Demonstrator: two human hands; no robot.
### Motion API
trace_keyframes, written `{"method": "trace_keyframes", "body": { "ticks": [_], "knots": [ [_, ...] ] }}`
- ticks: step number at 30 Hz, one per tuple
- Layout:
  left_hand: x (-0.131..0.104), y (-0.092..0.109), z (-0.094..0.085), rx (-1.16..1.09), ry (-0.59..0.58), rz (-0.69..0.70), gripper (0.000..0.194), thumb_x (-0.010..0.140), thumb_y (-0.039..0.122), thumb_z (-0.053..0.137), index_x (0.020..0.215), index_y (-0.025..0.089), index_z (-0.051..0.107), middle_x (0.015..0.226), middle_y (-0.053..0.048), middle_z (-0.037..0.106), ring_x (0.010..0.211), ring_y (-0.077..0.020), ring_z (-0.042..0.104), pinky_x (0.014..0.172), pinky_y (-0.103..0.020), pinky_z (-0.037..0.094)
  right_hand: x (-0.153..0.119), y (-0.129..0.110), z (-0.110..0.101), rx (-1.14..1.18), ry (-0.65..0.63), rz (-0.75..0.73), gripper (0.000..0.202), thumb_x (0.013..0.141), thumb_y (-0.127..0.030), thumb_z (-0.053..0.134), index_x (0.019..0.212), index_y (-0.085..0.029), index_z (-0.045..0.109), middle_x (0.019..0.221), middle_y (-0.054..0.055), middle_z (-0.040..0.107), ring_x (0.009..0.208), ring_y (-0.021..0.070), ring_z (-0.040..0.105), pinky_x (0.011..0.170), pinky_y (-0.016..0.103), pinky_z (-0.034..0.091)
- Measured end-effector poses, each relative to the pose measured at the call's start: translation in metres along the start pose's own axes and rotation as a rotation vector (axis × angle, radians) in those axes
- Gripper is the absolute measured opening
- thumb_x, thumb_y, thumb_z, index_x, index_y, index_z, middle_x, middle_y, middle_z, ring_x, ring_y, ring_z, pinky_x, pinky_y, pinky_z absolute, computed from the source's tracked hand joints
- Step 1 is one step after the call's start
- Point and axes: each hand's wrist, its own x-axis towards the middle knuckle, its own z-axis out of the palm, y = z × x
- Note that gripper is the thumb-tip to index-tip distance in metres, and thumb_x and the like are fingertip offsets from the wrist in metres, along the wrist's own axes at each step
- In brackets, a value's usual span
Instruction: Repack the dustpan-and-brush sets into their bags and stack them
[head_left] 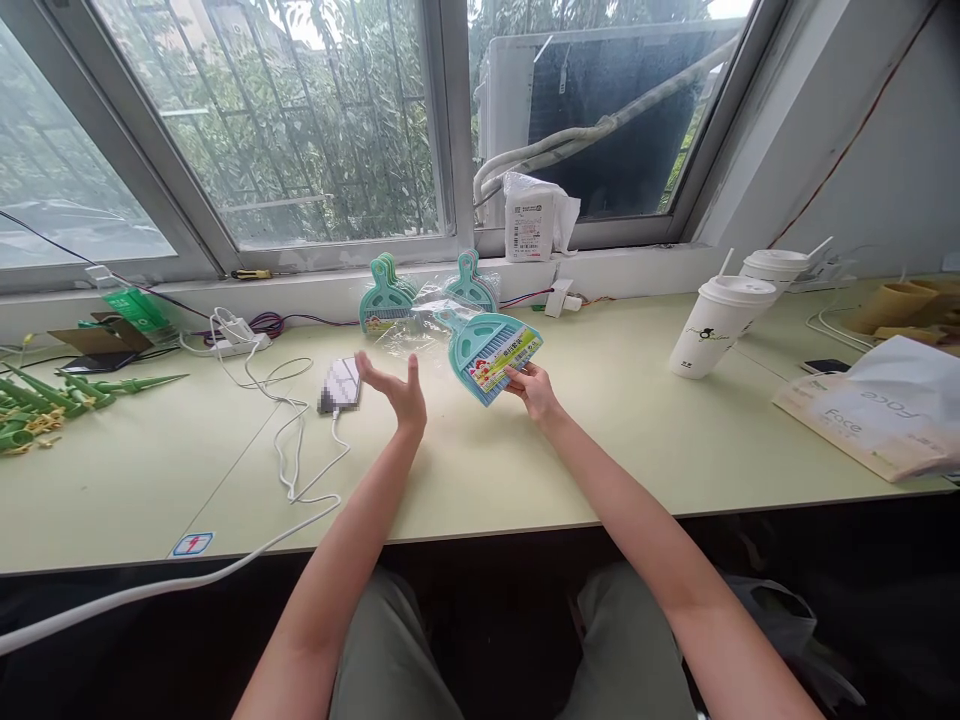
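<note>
Teal dustpan set [472, 348] is in the right hand [537, 390], over the middle part of the worktop [465, 470]. The right hand is narrow, with its fingers closed on the lower right edge, beside the colourful label [499, 362]. The set is tilted, and its handle points to the upper left, toward the window. If its lowest corner touches the worktop, I cannot tell.

The left hand [401, 392] is wide, with the thumb raised and the fingers spread to the left. It is near the set but apart from it, and just beside a grey device [341, 385], which is partly blurred and has a white cable [289, 440] attached.

Behind the set, a left stack [386, 297] and a right stack [471, 284] of similar teal dustpans stand near the window ledge [315, 275]. Clear plastic film [412, 328] lies between them and reaches toward the set. A white packet [531, 222] is upright on the ledge.

On the right side there are a front cup [720, 315] and a rear cup [776, 264], both white with lids and straws, and farther right a pale paper bag [877, 405]. At the far left are green pointed pieces [45, 405].
</note>
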Motion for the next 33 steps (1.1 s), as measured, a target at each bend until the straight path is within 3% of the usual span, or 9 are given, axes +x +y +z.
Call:
{"method": "trace_keyframes", "body": {
  "ticks": [1, 3, 5, 6, 10, 14, 18, 27, 33],
  "knots": [
    [0.004, -0.004, 0.002, -0.110, -0.059, -0.098, 0.074, 0.094, 0.044, 0.036, 0.147, 0.018, -0.008, 0.157, -0.015, 0.005, 0.144, -0.0227, 0.015, 0.114, -0.041, 0.026, 0.000, 0.000, 0.000, 0.004, -0.004, -0.007, 0.016, 0.076, -0.018, 0.070, 0.090, -0.017, 0.061, 0.099, 0.006, 0.072, 0.085, 0.0191, 0.070, 0.088, 0.039, 0.057],
    [0.011, -0.012, 0.007, -0.337, -0.310, -0.246, 0.063, 0.096, 0.046, 0.025, 0.148, 0.019, 0.002, 0.153, -0.016, 0.022, 0.138, -0.0204, 0.032, 0.108, -0.037, 0.036, 0.001, 0.001, -0.001, 0.004, -0.024, -0.015, 0.020, 0.074, -0.021, 0.072, 0.091, -0.018, 0.062, 0.100, 0.006, 0.072, 0.086, 0.0195, 0.070, 0.087, 0.038, 0.057],
    [0.014, -0.017, 0.012, -0.536, -0.535, -0.306, 0.056, 0.096, 0.047, 0.026, 0.145, 0.020, 0.020, 0.144, -0.015, 0.041, 0.129, -0.0194, 0.046, 0.103, -0.035, 0.042, 0.002, 0.002, -0.002, -0.006, -0.059, -0.019, 0.023, 0.072, -0.023, 0.074, 0.091, -0.017, 0.062, 0.100, 0.006, 0.072, 0.086, 0.0199, 0.070, 0.085, 0.038, 0.057],
    [0.014, -0.019, 0.013, -0.615, -0.590, -0.314, 0.055, 0.094, 0.048, 0.032, 0.142, 0.020, 0.027, 0.138, -0.014, 0.048, 0.124, -0.0195, 0.051, 0.100, -0.034, 0.044, 0.002, 0.002, -0.002, -0.019, -0.080, -0.019, 0.024, 0.071, -0.024, 0.075, 0.091, -0.017, 0.063, 0.099, 0.006, 0.072, 0.086, 0.0202, 0.070, 0.084, 0.037, 0.058],
    [0.008, -0.016, 0.014, -0.788, -0.658, -0.355, 0.057, 0.079, 0.042, 0.063, 0.129, 0.021, 0.047, 0.117, -0.008, 0.064, 0.103, -0.0207, 0.063, 0.088, -0.032, 0.051, 0.003, 0.005, -0.001, -0.109, -0.168, 0.012, 0.030, 0.067, -0.028, 0.078, 0.091, -0.016, 0.064, 0.096, 0.007, 0.073, 0.083, 0.0213, 0.070, 0.079, 0.037, 0.059],
    [-0.001, -0.009, 0.013, -0.817, -0.775, -0.385, 0.048, 0.074, 0.039, 0.069, 0.116, 0.018, 0.058, 0.106, -0.006, 0.068, 0.098, -0.0216, 0.065, 0.085, -0.032, 0.052, 0.003, 0.008, 0.002, -0.107, -0.175, -0.003, 0.034, 0.068, -0.028, 0.078, 0.096, -0.017, 0.062, 0.098, 0.007, 0.072, 0.084, 0.0213, 0.070, 0.078, 0.037, 0.059],
    [-0.007, -0.004, 0.016, -0.827, -0.823, -0.407, 0.050, 0.073, 0.037, 0.071, 0.118, 0.019, 0.056, 0.110, -0.006, 0.067, 0.101, -0.0218, 0.063, 0.088, -0.035, 0.051, 0.004, 0.009, 0.003, -0.063, -0.120, -0.016, 0.038, 0.071, -0.024, 0.075, 0.103, -0.021, 0.055, 0.097, 0.005, 0.071, 0.087, 0.0198, 0.069, 0.080, 0.037, 0.059],
    [-0.009, -0.005, 0.016, -0.755, -0.837, -0.383, 0.056, 0.078, 0.037, 0.065, 0.129, 0.025, 0.047, 0.119, -0.007, 0.062, 0.109, -0.0231, 0.060, 0.093, -0.038, 0.049, 0.006, 0.008, 0.003, -0.041, -0.138, 0.129, 0.046, 0.068, -0.014, 0.076, 0.103, -0.023, 0.046, 0.097, 0.003, 0.069, 0.086, 0.0194, 0.070, 0.082, 0.041, 0.059],
    [-0.015, -0.002, 0.020, -0.729, -0.927, -0.433, 0.064, 0.077, 0.040, 0.065, 0.135, 0.028, 0.042, 0.127, -0.008, 0.059, 0.114, -0.0255, 0.058, 0.090, -0.038, 0.050, 0.008, 0.009, 0.002, -0.026, -0.085, 0.134, 0.042, 0.067, -0.010, 0.076, 0.098, -0.020, 0.049, 0.098, 0.004, 0.069, 0.086, 0.0202, 0.069, 0.082, 0.042, 0.059]
  ]
}}
